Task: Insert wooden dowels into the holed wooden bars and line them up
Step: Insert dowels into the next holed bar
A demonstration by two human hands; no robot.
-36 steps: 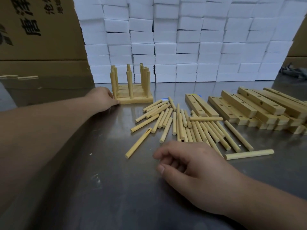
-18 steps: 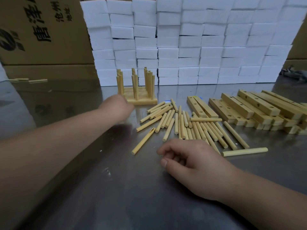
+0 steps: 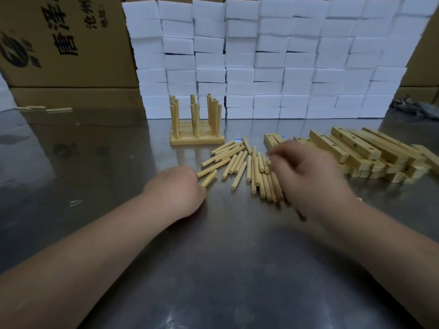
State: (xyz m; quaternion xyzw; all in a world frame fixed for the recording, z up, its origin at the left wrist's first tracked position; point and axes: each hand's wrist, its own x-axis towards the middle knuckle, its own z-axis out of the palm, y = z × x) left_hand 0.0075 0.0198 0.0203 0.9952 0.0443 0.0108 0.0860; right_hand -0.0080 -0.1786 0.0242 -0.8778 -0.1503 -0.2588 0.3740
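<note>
Pale round wooden dowels (image 3: 237,165) lie on the grey metal counter (image 3: 225,257), mostly pointing away, between the left hand (image 3: 175,193) and the blurred right hand (image 3: 306,172) overlapping them; whether either hand's fingers pinch anything cannot be told.

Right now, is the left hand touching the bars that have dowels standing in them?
Apart. The head view shows a strip of bare table between the left hand and the doweled bars.

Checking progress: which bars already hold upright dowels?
The lined-up bars nearest the white block wall; dowels stand in them. The stacked bars at right show empty holes.
</note>
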